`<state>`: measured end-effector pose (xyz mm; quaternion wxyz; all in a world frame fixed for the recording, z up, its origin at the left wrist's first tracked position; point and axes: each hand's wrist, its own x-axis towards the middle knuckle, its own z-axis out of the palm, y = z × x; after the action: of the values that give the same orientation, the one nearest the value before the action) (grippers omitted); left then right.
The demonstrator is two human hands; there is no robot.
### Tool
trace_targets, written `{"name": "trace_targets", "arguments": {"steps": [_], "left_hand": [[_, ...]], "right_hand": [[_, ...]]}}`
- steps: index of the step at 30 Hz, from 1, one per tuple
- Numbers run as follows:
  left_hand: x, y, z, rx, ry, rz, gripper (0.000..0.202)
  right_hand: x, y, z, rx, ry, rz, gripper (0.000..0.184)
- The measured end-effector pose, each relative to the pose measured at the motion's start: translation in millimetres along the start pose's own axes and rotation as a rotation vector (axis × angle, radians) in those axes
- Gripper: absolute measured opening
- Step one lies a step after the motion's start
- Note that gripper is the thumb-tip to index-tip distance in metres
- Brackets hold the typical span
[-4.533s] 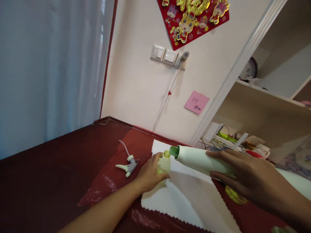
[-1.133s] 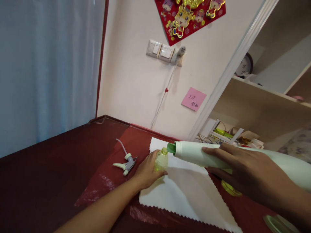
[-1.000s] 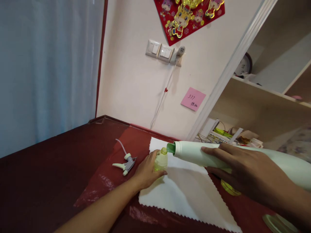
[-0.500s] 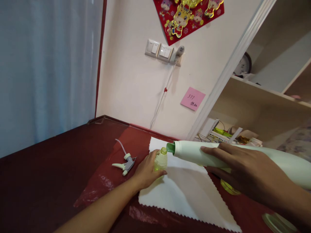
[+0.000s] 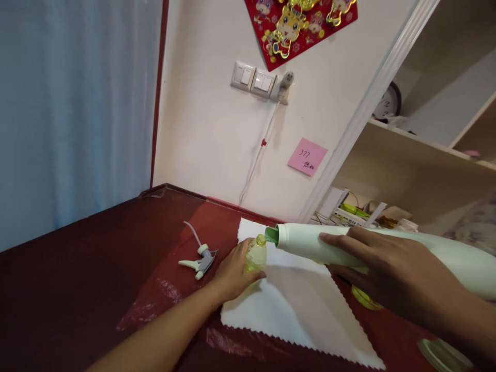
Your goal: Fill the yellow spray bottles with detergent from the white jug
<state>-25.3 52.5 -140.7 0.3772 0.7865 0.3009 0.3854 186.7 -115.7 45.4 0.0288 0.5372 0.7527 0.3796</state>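
My left hand (image 5: 232, 271) is wrapped round a small clear bottle (image 5: 256, 253) with yellow-green liquid, which stands upright on a white cloth (image 5: 294, 315). My right hand (image 5: 391, 276) grips a large pale green bottle (image 5: 310, 243), tipped almost level. Its green spout (image 5: 272, 235) touches the small bottle's open mouth. A spray trigger head (image 5: 201, 258) with its tube lies on the table left of my left hand.
The cloth lies on a dark red table (image 5: 77, 268). A yellow lid (image 5: 364, 299) lies under my right hand, and a round lid (image 5: 442, 354) at the lower right. Clutter (image 5: 360, 214) fills the shelf behind. A wall with switches (image 5: 253, 80) stands close.
Since 4.5 s ago the view has shifted a little and the large bottle is tipped slightly more level. In the last second both hands and bottles have stayed still.
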Motion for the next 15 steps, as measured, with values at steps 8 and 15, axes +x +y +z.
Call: {"name": "trace_targets", "arguments": {"steps": [8, 15], "left_hand": [[0.6, 1.2, 0.2, -0.003, 0.0, -0.007, 0.075], [-0.6, 2.9, -0.7, -0.002, -0.001, -0.009, 0.076]], "right_hand": [[0.9, 0.0, -2.9, -0.004, 0.013, -0.025, 0.027], [2.1, -1.3, -3.2, 0.001, 0.045, -0.025, 0.025]]}}
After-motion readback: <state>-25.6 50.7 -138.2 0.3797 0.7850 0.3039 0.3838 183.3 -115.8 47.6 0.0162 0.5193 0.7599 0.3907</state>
